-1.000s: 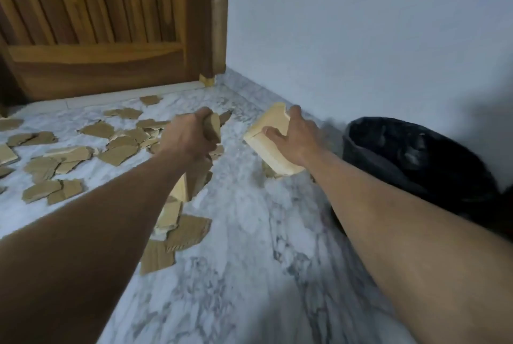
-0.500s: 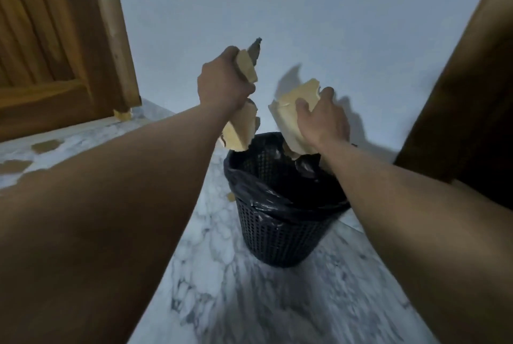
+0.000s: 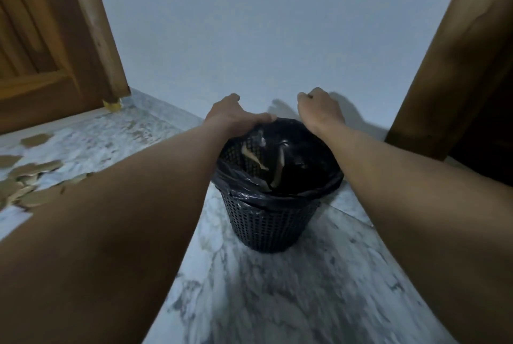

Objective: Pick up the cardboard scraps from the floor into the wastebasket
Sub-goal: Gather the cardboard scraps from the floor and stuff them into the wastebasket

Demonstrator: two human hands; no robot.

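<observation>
Above the wastebasket (image 3: 273, 221), at its far rim: left hand (image 3: 231, 116) and right hand (image 3: 319, 107), both empty, fingers curled loosely downward, gripping nothing. Cardboard scraps (image 3: 261, 161) lie inside the wastebasket's black liner (image 3: 305, 185). More scraps (image 3: 25, 177) on marble floor (image 3: 277, 288), well left of the wastebasket.

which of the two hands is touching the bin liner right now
The left hand: its fingers rest on the black liner at the wastebasket rim. The right hand hangs past the rim, apart from it.
</observation>
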